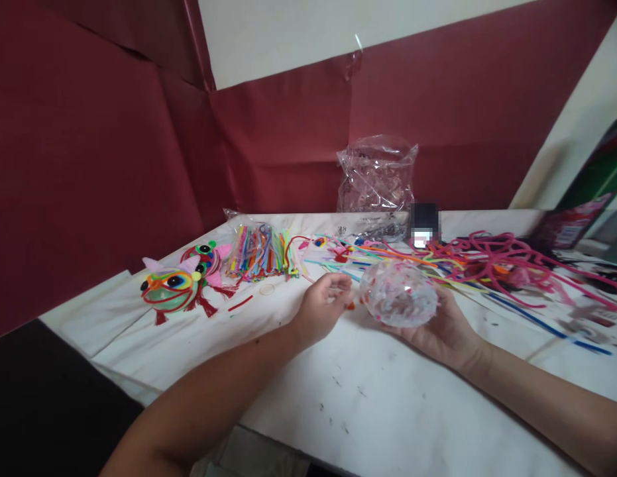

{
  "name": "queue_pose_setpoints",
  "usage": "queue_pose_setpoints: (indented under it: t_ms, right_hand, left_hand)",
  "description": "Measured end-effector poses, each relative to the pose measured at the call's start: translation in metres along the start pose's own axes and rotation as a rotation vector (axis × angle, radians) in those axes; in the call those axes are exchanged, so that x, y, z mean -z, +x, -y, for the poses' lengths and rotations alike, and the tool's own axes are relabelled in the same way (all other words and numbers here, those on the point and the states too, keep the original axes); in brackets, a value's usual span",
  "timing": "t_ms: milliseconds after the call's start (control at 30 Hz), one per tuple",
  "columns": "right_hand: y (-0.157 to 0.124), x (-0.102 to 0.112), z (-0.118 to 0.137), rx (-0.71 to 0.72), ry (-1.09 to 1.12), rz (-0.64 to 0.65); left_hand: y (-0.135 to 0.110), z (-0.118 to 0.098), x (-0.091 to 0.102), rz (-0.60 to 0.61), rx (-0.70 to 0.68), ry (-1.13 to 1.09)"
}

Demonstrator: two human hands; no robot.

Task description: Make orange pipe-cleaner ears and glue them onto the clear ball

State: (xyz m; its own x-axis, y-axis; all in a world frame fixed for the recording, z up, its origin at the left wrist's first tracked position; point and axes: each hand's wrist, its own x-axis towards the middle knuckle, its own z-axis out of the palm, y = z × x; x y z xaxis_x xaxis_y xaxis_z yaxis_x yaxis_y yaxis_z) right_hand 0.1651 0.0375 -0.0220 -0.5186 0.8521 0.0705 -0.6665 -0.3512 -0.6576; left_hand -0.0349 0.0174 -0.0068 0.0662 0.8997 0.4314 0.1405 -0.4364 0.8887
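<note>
A clear, rounded plastic ball speckled with pink, red and blue bits rests in my right hand, which cups it from below and from the right. Just left of the ball is my left hand, apart from it, with fingers curled in toward the thumb. Whether anything small sits between those fingers is hidden. A small orange piece shows on the table by my left fingertips.
Two lion-head crafts stand at left on the white table. Behind are bundled pipe cleaners, a clear plastic bag and a dark device. Loose pink pipe cleaners tangle at right. A red strip lies near the crafts.
</note>
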Motion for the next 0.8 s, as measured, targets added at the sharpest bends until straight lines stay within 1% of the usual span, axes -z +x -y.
queue_pose_setpoints:
  t_ms: [33, 100, 167, 200, 300, 467, 567, 633, 700, 800]
  right_hand:
    - [0.000, -0.001, 0.000, 0.005, -0.010, -0.002]
    - [-0.001, -0.002, 0.000, 0.017, -0.030, -0.007]
    - [0.000, -0.001, -0.001, 0.032, -0.052, -0.006]
    - [0.001, 0.000, -0.001, 0.036, -0.067, -0.004]
    - [0.004, 0.005, -0.003, 0.033, -0.106, 0.005]
    - [0.006, 0.009, -0.007, 0.013, -0.101, -0.015]
    - [0.005, 0.007, -0.008, 0.024, -0.116, -0.036]
    - [0.004, 0.005, -0.009, 0.042, -0.130, -0.041]
    - [0.004, 0.004, -0.008, 0.051, -0.141, -0.028]
    - [0.005, 0.004, -0.006, 0.052, -0.165, 0.023]
  left_hand:
    - [-0.001, -0.001, 0.000, -0.021, -0.050, 0.053]
    - [-0.003, -0.002, -0.001, -0.030, -0.206, 0.188]
    - [-0.005, -0.002, -0.001, 0.004, -0.341, 0.306]
    - [-0.006, -0.002, -0.001, 0.020, -0.376, 0.343]
    - [-0.008, 0.001, -0.001, 0.023, -0.400, 0.425]
    - [-0.006, 0.009, -0.001, 0.060, -0.457, 0.590]
    - [-0.005, 0.008, -0.001, 0.051, -0.419, 0.592]
    - [-0.004, 0.005, -0.001, 0.058, -0.334, 0.540]
    - [-0.004, 0.000, 0.000, 0.089, -0.211, 0.441]
    - [-0.002, -0.005, -0.001, 0.149, -0.050, 0.188]
